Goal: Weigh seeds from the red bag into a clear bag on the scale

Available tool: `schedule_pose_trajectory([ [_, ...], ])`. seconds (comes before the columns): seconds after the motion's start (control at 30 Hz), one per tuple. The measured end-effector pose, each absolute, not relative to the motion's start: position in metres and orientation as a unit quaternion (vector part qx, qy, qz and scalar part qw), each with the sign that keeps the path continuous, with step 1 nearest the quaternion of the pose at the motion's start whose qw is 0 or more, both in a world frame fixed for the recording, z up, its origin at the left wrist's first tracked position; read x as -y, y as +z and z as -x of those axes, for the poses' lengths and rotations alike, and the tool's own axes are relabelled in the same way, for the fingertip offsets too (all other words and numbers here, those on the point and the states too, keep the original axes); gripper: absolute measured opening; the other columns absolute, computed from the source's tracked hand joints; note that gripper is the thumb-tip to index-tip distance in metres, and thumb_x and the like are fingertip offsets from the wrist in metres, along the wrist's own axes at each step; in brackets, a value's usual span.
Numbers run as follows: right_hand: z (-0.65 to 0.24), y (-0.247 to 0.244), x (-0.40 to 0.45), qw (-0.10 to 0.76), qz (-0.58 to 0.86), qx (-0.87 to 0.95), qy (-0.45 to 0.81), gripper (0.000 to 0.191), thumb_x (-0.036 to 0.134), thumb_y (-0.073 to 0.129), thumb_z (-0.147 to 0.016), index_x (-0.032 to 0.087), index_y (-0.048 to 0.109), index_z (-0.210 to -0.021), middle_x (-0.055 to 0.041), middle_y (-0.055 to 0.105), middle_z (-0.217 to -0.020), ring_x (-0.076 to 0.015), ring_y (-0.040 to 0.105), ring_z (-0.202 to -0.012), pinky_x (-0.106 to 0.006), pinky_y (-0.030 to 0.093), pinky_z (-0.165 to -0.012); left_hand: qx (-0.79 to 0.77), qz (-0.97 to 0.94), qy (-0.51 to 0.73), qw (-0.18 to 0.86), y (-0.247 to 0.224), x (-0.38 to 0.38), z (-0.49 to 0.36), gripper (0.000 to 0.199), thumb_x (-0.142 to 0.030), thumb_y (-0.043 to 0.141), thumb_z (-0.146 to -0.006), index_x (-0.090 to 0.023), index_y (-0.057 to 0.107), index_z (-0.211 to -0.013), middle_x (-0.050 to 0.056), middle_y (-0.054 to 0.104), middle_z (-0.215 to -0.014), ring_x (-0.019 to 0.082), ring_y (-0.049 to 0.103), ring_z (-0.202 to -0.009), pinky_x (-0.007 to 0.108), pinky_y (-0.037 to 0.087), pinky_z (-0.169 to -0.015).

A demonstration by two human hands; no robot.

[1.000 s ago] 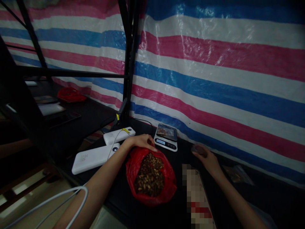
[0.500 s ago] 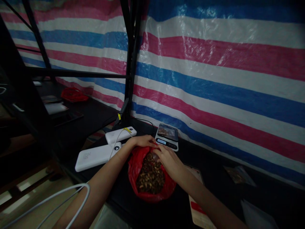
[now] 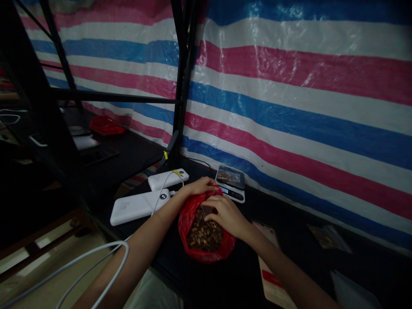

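Note:
An open red plastic bag (image 3: 207, 256) holds many small brown pieces (image 3: 206, 236) on the black table. My left hand (image 3: 202, 186) is closed on the far rim of the bag. Over the bag's opening, my right hand (image 3: 222, 211) has its thumb and fingers curled around something small and clear, hard to make out. Just behind the hands is a white scale (image 3: 238, 196), partly hidden by the bag, with a small packet (image 3: 230, 177) on its dark plate.
Two white power banks (image 3: 138, 207) (image 3: 167, 179) with a cable lie left of the bag. A wooden board (image 3: 268, 274) is under my right forearm. Clear bags (image 3: 328, 237) (image 3: 354, 292) lie at the right. A black frame post (image 3: 183, 86) stands behind, before striped sheeting.
My right hand has moved from the far rim down into the bag's opening. My left hand stays at the rim, now raised slightly. The view has shifted a little.

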State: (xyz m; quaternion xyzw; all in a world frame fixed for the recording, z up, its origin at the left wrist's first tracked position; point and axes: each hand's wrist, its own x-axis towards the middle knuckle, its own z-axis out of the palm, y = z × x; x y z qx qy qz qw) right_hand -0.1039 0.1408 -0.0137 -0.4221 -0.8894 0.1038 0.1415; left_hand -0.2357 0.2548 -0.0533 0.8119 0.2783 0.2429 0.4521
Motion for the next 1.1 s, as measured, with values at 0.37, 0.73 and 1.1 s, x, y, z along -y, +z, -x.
schedule_pose_trajectory([
  [0.37, 0.047, -0.007, -0.144, 0.331, 0.467, 0.754, 0.322, 0.035, 0.027, 0.069, -0.065, 0.021, 0.064, -0.099, -0.0046, 0.064, -0.104, -0.0212, 0.056, -0.099, -0.036, 0.040, -0.090, -0.347, -0.845, 0.362, 0.183, -0.023, -0.277, 0.229, 0.041, -0.052, 0.047, -0.077, -0.015, 0.061, -0.089, 0.008, 0.059, -0.098, 0.019, 0.052, -0.094, 0.029, 0.038, -0.086],
  [0.73, -0.048, -0.013, -0.194, 0.431, 0.581, 0.623, 0.298, 0.033, 0.031, 0.071, -0.057, 0.018, 0.062, -0.085, -0.0080, 0.069, -0.090, -0.0230, 0.063, -0.089, -0.039, 0.046, -0.085, -0.298, -0.934, 0.154, 0.122, -0.018, -0.327, 0.141, 0.049, -0.053, 0.062, -0.064, -0.012, 0.066, -0.091, 0.012, 0.066, -0.085, 0.023, 0.059, -0.076, 0.026, 0.040, -0.064],
  [1.1, -0.027, 0.019, -0.240, 0.380, 0.538, 0.752, 0.022, 0.032, 0.025, 0.063, -0.068, 0.017, 0.059, -0.099, -0.0089, 0.059, -0.101, -0.0212, 0.057, -0.092, -0.037, 0.048, -0.075, -0.173, -0.793, 0.356, 0.462, -0.020, -0.323, 0.151, 0.047, -0.041, 0.068, -0.061, -0.008, 0.064, -0.093, 0.007, 0.067, -0.080, 0.015, 0.060, -0.069, 0.022, 0.044, -0.064],
])
